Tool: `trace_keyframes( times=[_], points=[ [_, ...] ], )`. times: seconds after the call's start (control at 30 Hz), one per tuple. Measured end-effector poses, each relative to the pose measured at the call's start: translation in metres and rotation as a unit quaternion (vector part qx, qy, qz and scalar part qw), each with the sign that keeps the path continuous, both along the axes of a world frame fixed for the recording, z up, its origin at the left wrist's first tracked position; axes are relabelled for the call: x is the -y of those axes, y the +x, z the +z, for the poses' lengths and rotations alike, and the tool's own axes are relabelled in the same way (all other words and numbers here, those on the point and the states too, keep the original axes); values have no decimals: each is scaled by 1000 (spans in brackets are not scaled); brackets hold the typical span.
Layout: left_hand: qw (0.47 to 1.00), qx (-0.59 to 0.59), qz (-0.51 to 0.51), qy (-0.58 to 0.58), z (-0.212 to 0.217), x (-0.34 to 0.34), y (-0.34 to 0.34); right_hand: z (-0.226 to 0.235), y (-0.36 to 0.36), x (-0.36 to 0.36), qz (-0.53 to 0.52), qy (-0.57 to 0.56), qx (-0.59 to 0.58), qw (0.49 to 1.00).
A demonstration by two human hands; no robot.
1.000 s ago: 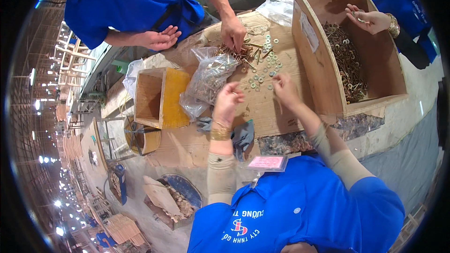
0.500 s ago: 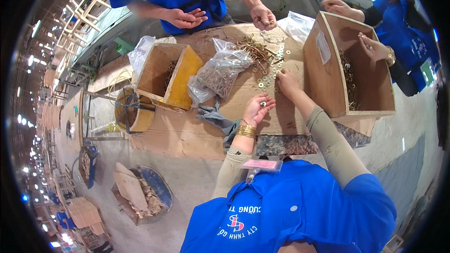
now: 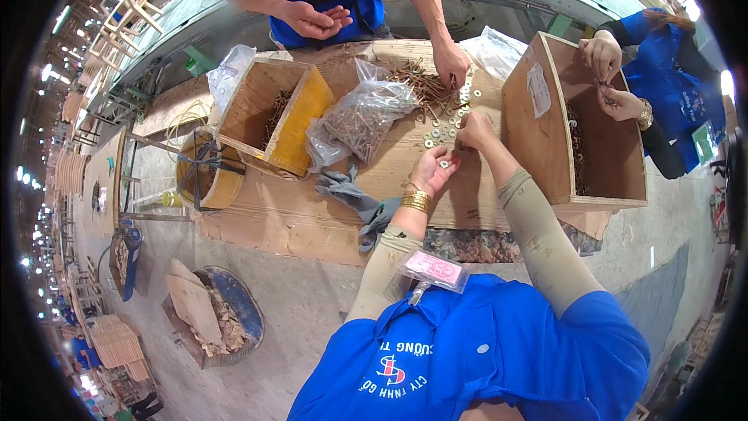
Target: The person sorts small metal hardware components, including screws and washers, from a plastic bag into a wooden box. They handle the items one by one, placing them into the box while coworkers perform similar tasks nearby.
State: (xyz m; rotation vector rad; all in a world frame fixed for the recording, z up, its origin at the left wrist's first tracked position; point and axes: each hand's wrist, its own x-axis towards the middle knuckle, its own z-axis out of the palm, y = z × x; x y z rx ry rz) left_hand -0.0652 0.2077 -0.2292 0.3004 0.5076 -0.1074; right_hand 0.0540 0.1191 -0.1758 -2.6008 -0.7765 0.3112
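My left hand is palm up over the cardboard-covered table, with a pale metal washer held at its fingers. Just right of it, my right hand is at the edge of the loose washers, its fingers pinched together. Whatever may be between those fingertips is too small to make out. Beyond the washers lies a heap of long brass-coloured bolts. A clear plastic bag of bolts rests left of the heap.
A wooden box with a yellow side stands left, a larger wooden box right. Grey gloves lie by my left forearm. A co-worker's hand reaches into the bolts opposite; another co-worker's hands are over the right box.
The opposite co-worker's hand has come down to the bolts. The right co-worker's hands have come together. My left hand has tilted, showing the washer flat; my right fingers have drawn in.
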Motion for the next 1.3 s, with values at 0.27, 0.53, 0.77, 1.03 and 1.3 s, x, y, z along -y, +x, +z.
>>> trace_keyframes(
  times=[0.27, 0.53, 0.77, 1.03, 1.3],
  points=[
    [997, 5, 55, 48, 6, 3, 14, 12, 1, -2, -8, 179, -186, 966],
    [989, 2, 9, 150, 13, -23, -10, -10, 38, -17, 12, -9, 156, 988],
    [914, -104, 25, 391, 27, -45, -18, -13, 39, -29, 80, 59, 125, 987],
    [714, -157, 35, 681, -12, -60, 16, -12, 47, -31, 63, -108, 92, 988],
    [671, -171, 65, 718, 5, -50, 51, -31, 35, -26, -131, 300, -276, 904]
  ],
)
